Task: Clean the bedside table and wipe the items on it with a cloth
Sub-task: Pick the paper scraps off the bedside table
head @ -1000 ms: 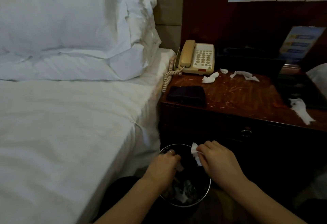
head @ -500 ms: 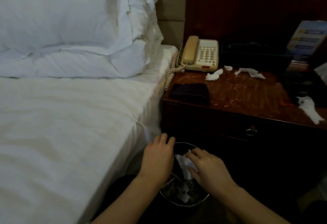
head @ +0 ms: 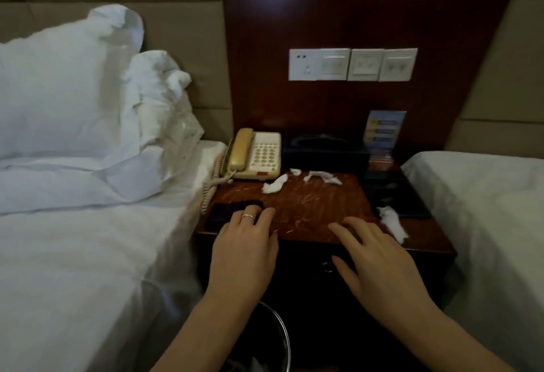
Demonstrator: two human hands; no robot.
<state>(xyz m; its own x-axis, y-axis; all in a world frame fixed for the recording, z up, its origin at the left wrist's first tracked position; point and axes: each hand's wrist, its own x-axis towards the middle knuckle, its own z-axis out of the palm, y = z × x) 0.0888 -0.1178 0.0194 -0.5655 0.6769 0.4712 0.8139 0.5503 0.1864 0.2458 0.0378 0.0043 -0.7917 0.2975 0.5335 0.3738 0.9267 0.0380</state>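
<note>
The wooden bedside table (head: 312,204) stands between two beds, its top scattered with small crumbs. A dark folded cloth (head: 232,210) lies at its front left corner. My left hand (head: 245,242), wearing a ring, is spread flat with its fingertips over the cloth's near edge. My right hand (head: 374,257) hovers with straight fingers over the table's front edge, holding nothing. Torn white tissue scraps lie by the phone (head: 275,185), further back (head: 322,177) and at the right front (head: 393,221). A cream phone (head: 254,154) sits at the back left.
A dark tissue box (head: 323,148) and a blue leaflet stand (head: 382,130) sit at the back, a black tray (head: 397,195) on the right. A bin (head: 265,342) with a metal rim stands below the table. White beds (head: 73,254) flank both sides.
Both hands rose from the bin up to the table's front edge. The tissue scrap in my right hand is gone. The view tilted upward.
</note>
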